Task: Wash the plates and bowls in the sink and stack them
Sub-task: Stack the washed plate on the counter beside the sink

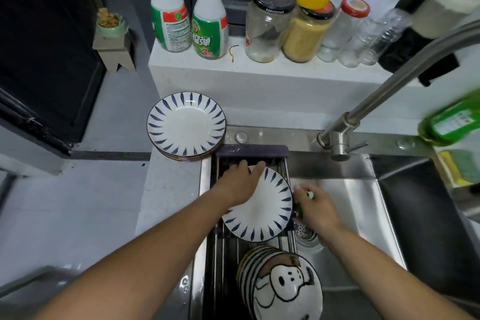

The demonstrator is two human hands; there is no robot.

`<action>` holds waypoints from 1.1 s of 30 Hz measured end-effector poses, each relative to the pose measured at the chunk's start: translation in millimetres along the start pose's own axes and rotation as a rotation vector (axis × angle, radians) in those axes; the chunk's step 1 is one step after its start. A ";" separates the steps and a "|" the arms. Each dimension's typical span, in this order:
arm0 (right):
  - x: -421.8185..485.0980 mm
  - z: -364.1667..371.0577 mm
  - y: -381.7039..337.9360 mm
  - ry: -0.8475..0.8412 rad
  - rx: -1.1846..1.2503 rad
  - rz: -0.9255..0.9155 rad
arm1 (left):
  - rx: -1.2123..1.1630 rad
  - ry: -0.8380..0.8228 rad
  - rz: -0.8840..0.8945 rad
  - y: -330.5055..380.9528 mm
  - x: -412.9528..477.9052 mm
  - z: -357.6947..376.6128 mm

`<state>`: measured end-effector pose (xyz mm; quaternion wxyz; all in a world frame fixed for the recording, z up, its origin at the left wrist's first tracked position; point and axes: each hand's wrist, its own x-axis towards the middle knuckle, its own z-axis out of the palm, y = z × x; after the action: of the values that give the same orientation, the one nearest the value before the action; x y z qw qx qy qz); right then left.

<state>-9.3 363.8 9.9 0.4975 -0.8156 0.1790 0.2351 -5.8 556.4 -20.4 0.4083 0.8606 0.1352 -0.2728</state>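
Bowls (pixel 283 283) stacked nearest; left hand (pixel 239 182) grips plate (pixel 262 210) rim, right hand (pixel 314 205) pinches green scrubber (pixel 298 208) beside it.

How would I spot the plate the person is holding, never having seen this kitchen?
Find the stainless steel sink; a dark-framed metal rack spans its left side. On it sits a white plate with blue dashes round the rim, gripped by the left hand. Unlike the matching stack on the counter, it lies alone, next to the right hand's green object.
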 end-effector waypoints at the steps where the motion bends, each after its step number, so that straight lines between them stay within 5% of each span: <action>1: 0.4 1.2 3.3 -0.011 0.014 0.020 | -0.010 -0.012 -0.038 2.2 5.2 1.5; 4: 4.9 -0.3 10.5 -0.033 -0.005 0.055 | -0.042 -0.020 -0.136 2.5 19.2 5.5; 11: 8.5 3.8 10.3 -0.040 0.130 0.166 | 0.273 -0.126 -0.057 -13.9 41.3 8.4; 33: 4.5 4.4 -10.6 -0.050 -0.014 0.190 | 0.305 -0.022 -0.027 2.9 27.9 7.5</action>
<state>-0.9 372.1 13.3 0.4716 -0.7923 0.2413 0.3028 15.5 549.0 -38.6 0.2704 0.9078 0.0993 -0.3049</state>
